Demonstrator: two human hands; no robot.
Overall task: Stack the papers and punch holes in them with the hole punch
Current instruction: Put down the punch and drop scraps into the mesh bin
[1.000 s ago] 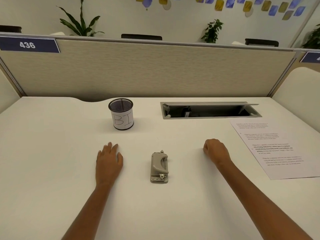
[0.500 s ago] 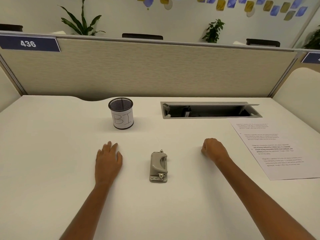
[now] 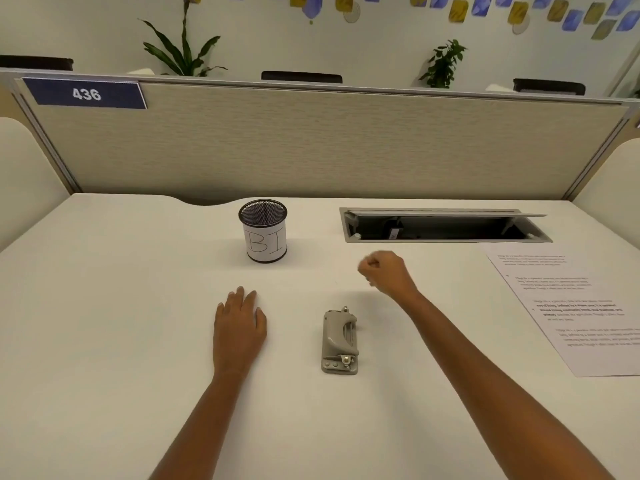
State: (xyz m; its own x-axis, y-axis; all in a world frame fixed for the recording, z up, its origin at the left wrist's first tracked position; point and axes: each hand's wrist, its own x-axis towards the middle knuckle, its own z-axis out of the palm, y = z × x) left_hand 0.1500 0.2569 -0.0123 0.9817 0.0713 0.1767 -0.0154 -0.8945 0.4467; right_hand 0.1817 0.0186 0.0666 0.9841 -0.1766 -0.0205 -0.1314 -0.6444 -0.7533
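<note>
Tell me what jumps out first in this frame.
The gray hole punch sits mid-table between the hands: left hand flat on the white desk, right hand fisted beyond it. Printed paper lies at the right edge; a mesh pen cup marked BI stands farther back.

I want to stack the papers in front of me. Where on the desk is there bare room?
Bare desk lies left of the left hand, and in the near middle, this side of the hole punch. The right side is crowded: papers, open cable tray, and the right hand.
</note>
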